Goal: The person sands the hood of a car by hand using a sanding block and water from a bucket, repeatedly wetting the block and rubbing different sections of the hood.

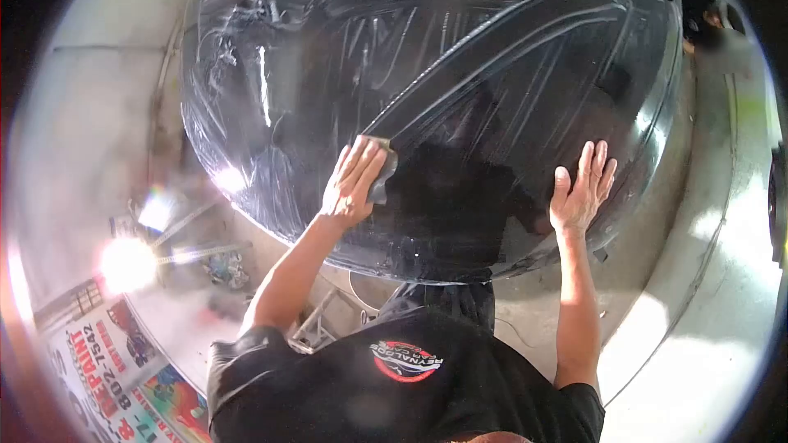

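Note:
A glossy black car hood fills the middle of the view, streaked with whitish wet film. My left hand presses a folded grey sheet of sandpaper flat against the hood, its fingers together over the sheet. From that spot two long pale streaks run up to the right. Farther right, my right hand rests on the hood near its curved edge, fingers stretched out and holding nothing. Part of the sandpaper is hidden under my left fingers.
A bright work lamp glares on the left, below the hood's edge. A printed banner lies at the lower left. Another person is partly visible beyond the hood at the upper right. The hood's front edge is close to my body.

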### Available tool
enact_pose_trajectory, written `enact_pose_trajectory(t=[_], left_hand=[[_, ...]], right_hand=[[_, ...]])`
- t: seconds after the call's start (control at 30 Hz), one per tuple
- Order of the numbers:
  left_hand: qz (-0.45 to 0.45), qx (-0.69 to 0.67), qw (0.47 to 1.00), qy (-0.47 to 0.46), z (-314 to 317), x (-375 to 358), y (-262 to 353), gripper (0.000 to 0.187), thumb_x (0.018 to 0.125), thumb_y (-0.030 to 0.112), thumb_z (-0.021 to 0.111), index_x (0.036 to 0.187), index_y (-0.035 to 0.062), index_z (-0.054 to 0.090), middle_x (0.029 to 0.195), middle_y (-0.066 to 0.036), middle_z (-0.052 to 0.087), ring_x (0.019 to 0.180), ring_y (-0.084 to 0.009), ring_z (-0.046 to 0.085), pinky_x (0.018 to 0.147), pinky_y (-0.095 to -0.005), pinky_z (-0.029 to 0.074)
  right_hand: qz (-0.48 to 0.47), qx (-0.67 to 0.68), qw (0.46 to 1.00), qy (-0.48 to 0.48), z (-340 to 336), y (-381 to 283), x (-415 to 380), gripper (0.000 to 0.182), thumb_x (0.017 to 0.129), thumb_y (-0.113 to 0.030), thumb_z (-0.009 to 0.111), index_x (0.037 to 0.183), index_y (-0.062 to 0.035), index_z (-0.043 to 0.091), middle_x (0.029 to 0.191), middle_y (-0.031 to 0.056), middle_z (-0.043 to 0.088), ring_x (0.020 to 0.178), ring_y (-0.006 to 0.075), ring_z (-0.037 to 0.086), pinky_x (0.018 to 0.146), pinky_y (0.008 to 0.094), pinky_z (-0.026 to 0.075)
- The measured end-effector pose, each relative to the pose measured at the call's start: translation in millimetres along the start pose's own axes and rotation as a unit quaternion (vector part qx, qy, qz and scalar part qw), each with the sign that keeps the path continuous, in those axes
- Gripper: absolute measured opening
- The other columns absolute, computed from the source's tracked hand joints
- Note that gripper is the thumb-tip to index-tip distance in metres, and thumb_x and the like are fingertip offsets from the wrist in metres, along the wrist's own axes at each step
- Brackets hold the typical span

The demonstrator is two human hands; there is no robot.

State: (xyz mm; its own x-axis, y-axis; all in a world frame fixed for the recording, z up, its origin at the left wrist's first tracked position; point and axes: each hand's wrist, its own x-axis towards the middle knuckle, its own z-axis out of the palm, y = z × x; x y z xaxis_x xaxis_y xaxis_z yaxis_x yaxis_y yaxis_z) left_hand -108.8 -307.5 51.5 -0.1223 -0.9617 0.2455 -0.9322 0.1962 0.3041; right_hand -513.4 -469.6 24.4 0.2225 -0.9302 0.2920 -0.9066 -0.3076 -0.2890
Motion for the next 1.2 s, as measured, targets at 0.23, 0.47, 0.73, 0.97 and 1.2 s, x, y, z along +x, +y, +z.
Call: enact_pose_trajectory(t=[0.23,0.47,0.73,0.97,1.2], left_hand=[[0.010,0.082,0.979,0.186,-7.5,280.3,-71.7,0.040,0.091,0.020,0.069,0.123,-0.0002,0.060,0.130,-0.016,0.062,0.124,-0.0355,0.056,0.105,-0.0471,0.044],[-0.036,0.050,0.988,0.145,-17.9,104.1,-19.9,0.061,0.090,0.014,0.066,0.147,-0.0011,0.048,0.152,-0.023,0.049,0.144,-0.0420,0.042,0.119,-0.0510,0.035],[-0.181,0.072,0.981,0.012,-23.0,-10.7,-7.1,0.077,0.101,0.030,0.055,0.162,-0.0041,0.022,0.169,-0.027,0.020,0.156,-0.0491,0.018,0.125,-0.0587,0.017],[-0.134,0.281,0.950,-0.004,-39.3,296.1,-80.6,0.061,0.107,0.042,0.042,0.149,-0.0020,0.047,0.161,-0.024,0.036,0.152,-0.0404,0.030,0.120,-0.0559,0.032],[-0.092,0.077,0.992,0.026,-8.5,74.1,41.0,0.077,0.101,0.041,0.054,0.160,-0.0030,0.029,0.167,-0.026,0.026,0.156,-0.0432,0.023,0.126,-0.0572,0.021]], right_hand=[[-0.023,0.032,0.999,0.035,-1.8,2.1,1.3,0.068,0.105,-0.053,0.050,0.161,-0.0162,0.039,0.169,0.0128,0.031,0.154,0.0500,0.023,0.124,0.0604,0.020],[-0.025,0.010,0.999,0.029,1.7,3.8,1.5,0.067,0.105,-0.052,0.050,0.162,-0.0188,0.036,0.170,0.0123,0.029,0.153,0.0515,0.024,0.122,0.0635,0.022],[-0.018,0.008,0.999,0.033,4.2,3.0,2.0,0.068,0.105,-0.053,0.049,0.163,-0.0197,0.035,0.171,0.0109,0.028,0.154,0.0499,0.023,0.123,0.0626,0.020],[-0.024,0.033,0.999,0.033,0.7,3.2,2.6,0.068,0.105,-0.054,0.050,0.162,-0.0197,0.037,0.170,0.0118,0.029,0.153,0.0507,0.024,0.123,0.0602,0.021],[-0.024,0.023,0.999,0.031,1.2,3.9,-0.7,0.068,0.105,-0.052,0.050,0.163,-0.0212,0.034,0.171,0.0101,0.027,0.153,0.0511,0.023,0.123,0.0626,0.020]])
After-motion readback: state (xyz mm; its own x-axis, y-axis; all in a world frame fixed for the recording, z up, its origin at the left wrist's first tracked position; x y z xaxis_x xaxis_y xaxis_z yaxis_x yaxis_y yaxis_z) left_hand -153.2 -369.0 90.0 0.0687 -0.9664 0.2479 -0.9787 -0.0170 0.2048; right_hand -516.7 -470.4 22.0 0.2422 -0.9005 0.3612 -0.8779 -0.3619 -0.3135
